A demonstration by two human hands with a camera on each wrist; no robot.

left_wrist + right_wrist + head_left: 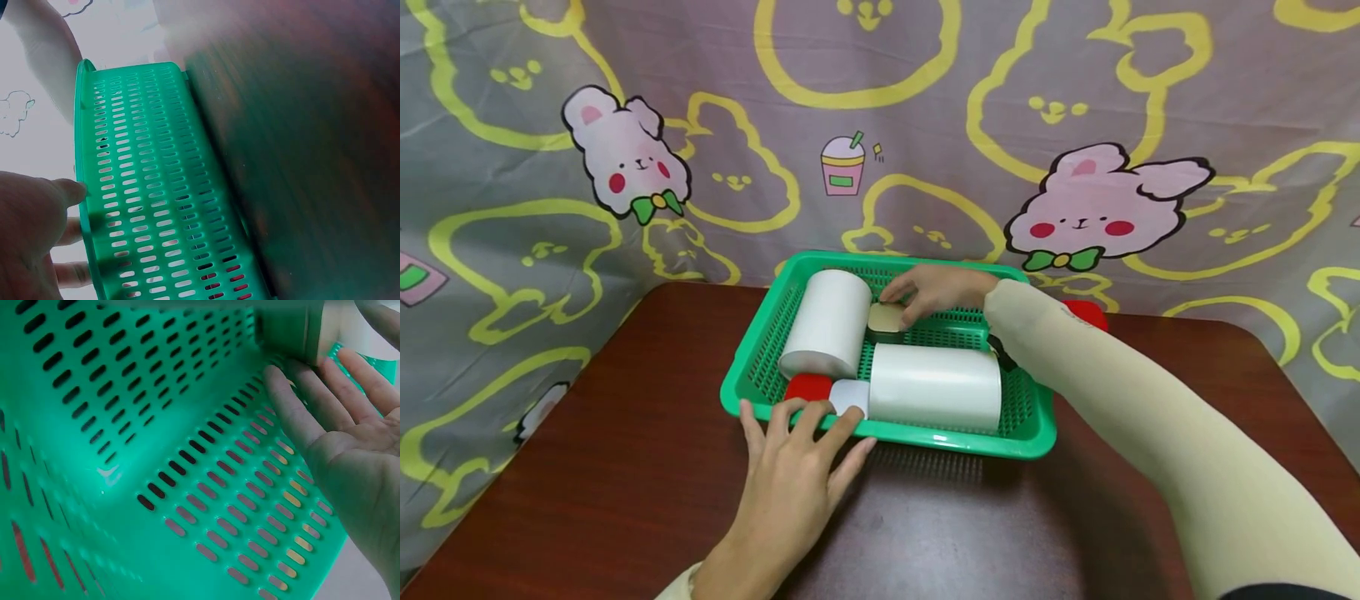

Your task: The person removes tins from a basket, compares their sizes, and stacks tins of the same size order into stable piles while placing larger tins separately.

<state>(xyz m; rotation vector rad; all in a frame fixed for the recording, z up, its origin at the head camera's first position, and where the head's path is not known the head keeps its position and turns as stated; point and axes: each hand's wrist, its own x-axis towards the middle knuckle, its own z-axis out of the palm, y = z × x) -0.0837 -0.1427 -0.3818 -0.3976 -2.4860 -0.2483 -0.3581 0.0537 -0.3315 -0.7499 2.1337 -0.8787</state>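
Note:
A green plastic basket (917, 440) stands on the table. My left hand (797, 475) rests on its near rim, fingers spread over the edge and thumb on the outer side; the left wrist view shows this hand (31, 231) against the rim too. Inside the basket, my right hand (942, 292) holds a small box with a gold top and dark green sides (886, 321), thumb in front and fingers behind. In the right wrist view the box (290, 328) lies between thumb and fingers. Its underside is hidden.
Two white cylinders lie in the basket, one at the left (827, 321) and one at the front right (936, 387). A red item (808, 387) and a white item (850, 396) sit near the front wall. Another red thing (1086, 314) is behind my right forearm. A patterned cloth (880, 125) hangs behind.

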